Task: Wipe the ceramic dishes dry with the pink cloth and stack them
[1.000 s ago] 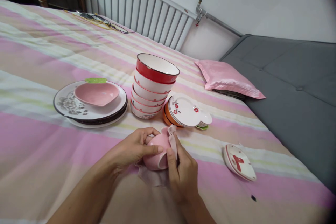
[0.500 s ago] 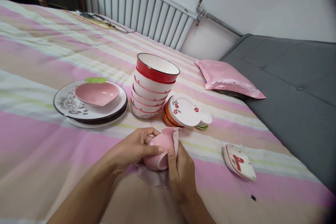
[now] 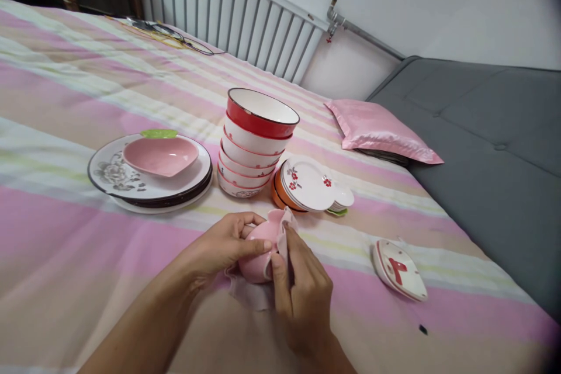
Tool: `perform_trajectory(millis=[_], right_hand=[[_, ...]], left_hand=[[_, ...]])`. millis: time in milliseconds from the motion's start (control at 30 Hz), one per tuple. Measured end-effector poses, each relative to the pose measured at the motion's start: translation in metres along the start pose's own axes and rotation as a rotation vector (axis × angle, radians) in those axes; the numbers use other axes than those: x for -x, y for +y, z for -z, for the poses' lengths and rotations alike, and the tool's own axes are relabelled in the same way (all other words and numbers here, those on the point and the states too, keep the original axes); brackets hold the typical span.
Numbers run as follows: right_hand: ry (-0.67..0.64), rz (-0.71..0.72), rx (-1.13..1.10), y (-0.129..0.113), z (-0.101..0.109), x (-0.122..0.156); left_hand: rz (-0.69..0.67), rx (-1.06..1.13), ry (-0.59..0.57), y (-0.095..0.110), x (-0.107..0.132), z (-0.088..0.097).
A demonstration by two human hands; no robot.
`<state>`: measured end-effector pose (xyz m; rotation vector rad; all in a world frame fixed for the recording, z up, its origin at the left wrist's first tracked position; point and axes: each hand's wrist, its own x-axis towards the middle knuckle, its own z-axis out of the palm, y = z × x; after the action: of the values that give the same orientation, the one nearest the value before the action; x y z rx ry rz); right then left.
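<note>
My left hand [image 3: 232, 245] is closed around a small glossy pink ceramic bowl [image 3: 256, 266], its thumb lying across the near side. The bowl is tilted, and its far side is hidden by the fingers. A thin pale pink cloth [image 3: 283, 236] is pinched in my right hand [image 3: 302, 286] and pressed against the bowl's right rim. Part of the same cloth hangs below the bowl. Just beyond my hands stands a tall stack of bowls [image 3: 254, 152], with a red one on top.
Left are stacked plates [image 3: 105, 178] bearing a pink strawberry-shaped dish [image 3: 162, 156]. Right of the bowls lean flowered saucers [image 3: 307, 181] on orange dishes. A white dish with a red mark [image 3: 409, 283] lies farther right on the striped bedspread [image 3: 144, 280]. A pink pillow [image 3: 381, 128] rests by the grey headboard [image 3: 495, 111].
My right hand has turned, and its fingers have slid over the cloth at the bowl's rim. The bowl and my left hand have barely moved.
</note>
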<state>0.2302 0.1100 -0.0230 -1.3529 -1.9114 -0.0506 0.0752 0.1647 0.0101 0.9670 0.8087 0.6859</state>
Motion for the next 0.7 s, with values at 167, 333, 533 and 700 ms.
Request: perform_trajectory(millis=[167, 333, 533, 700], right_hand=[[0.012, 0.151, 0.02, -0.0019, 0.0025, -0.002], [-0.061, 0.269, -0.048, -0.0036, 0.0065, -0.0044], [-0.108, 0.254, -0.098, -0.0019, 0.0044, -0.0073], [-0.116, 0.153, -0.098, 0.0007, 0.0001, -0.004]], left_hand=[[-0.029, 0.106, -0.082, 0.0055, 0.0032, -0.0045], [-0.005, 0.075, -0.091, 0.0048, 0.006, -0.0022], [-0.01, 0.037, -0.082, 0.0013, 0.0037, 0.001], [-0.006, 0.004, -0.08, 0.002, 0.0036, -0.0018]])
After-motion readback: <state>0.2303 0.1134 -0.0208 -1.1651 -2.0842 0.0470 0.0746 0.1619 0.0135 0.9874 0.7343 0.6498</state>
